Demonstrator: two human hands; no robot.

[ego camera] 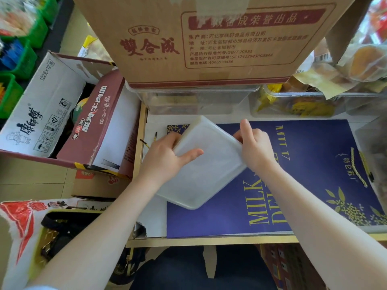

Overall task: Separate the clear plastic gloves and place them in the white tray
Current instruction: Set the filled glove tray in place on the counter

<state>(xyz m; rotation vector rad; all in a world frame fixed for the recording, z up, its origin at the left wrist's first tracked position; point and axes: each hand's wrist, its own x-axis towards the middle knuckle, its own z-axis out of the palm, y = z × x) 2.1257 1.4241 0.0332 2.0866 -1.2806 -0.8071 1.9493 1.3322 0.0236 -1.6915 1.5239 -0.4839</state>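
Both hands hold the white tray point(206, 164), turned cornerwise over a blue paper bag point(303, 174) on the table. Left hand point(165, 158) grips its left edge, thumb across the top. Right hand point(254, 143) pinches the right corner. Gloves not discernible.
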